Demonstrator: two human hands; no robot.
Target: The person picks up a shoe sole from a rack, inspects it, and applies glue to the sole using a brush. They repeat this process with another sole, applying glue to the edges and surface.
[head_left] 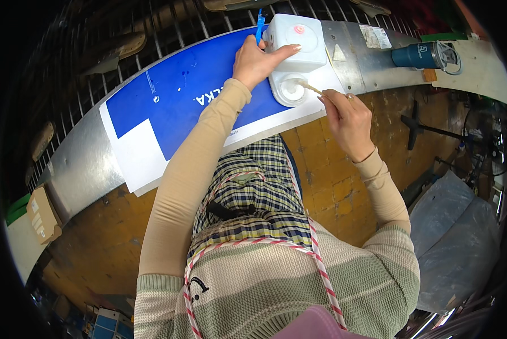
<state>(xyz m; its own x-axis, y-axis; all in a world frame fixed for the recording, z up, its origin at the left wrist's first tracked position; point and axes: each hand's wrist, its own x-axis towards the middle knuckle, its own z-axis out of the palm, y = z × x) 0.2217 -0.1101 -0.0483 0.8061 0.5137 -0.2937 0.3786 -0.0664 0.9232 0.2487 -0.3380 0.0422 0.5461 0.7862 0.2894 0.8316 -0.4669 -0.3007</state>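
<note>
My left hand grips the near left side of a white boxy container, its thumb laid along the container's face. A narrow blue object stands up just beyond those fingers; whether they also hold it I cannot tell. In front of the container sits a small round white dish with white material inside. My right hand pinches a thin tan stick, whose far tip reaches into the dish. Beneath these lies a blue and white printed sheet.
The sheet rests on a curved-looking metal bench with a dark wire grid behind it. On the right lies a teal tumbler with a handle, by a small wooden block. A torn cardboard piece is at far left.
</note>
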